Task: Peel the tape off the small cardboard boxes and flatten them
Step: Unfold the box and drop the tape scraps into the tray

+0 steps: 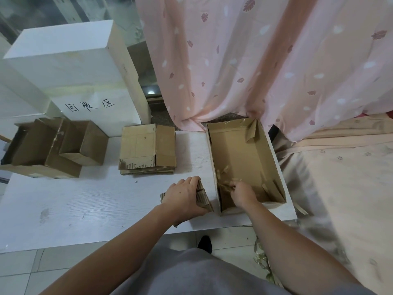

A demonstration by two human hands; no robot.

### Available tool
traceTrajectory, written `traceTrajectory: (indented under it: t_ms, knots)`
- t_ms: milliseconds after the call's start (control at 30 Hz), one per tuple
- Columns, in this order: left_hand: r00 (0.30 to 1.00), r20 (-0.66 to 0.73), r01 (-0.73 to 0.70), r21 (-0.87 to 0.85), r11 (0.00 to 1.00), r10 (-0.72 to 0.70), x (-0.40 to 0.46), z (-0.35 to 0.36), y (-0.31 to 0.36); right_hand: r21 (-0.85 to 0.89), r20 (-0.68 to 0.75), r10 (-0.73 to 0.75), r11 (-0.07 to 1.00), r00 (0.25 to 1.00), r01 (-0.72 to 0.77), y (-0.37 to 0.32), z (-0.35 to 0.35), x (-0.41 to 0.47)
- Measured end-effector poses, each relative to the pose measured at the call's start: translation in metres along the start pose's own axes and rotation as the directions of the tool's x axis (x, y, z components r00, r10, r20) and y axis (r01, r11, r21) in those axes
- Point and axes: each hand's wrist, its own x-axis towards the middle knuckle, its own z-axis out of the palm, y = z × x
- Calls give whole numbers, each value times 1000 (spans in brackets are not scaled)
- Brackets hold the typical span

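My left hand (184, 193) grips a small brown cardboard box (202, 198) on the white table, near its front edge. My right hand (241, 193) reaches inside a large open cardboard box (274, 162) to the right, fingers pinched on a strip of peeled tape (226, 185). More tape scraps lie on that box's floor. A stack of flattened boxes (147, 149) lies behind my left hand. Several unflattened small boxes (57, 147) sit at the table's left.
A tall white box with handwritten characters (70, 67) stands at the back left. Pink curtains (255, 60) hang behind the table. A beige cloth surface (344, 177) lies to the right. The table's front edge (106, 241) runs above a tiled floor.
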Motion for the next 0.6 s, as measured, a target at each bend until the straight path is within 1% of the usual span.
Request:
traceTrajectory:
  t_ms: [167, 333, 500, 600]
  knots:
    - [1000, -8, -2, -4, 1000, 2, -1, -1, 1, -187, 70, 46, 982, 997, -32, 4, -4, -4]
    - [1000, -13, -7, -4, 1000, 7, -2, 2, 3, -308, 162, 91, 951, 983, -37, 5, -11, -12]
    - [1000, -1, -11, -6, 1000, 11, -3, 5, 1, -401, 145, 100, 916, 984, -34, 5, -16, -18]
    - [1000, -1, -8, -4, 1000, 8, -2, 6, -1, -423, 108, 70, 906, 992, -18, 2, -20, -22]
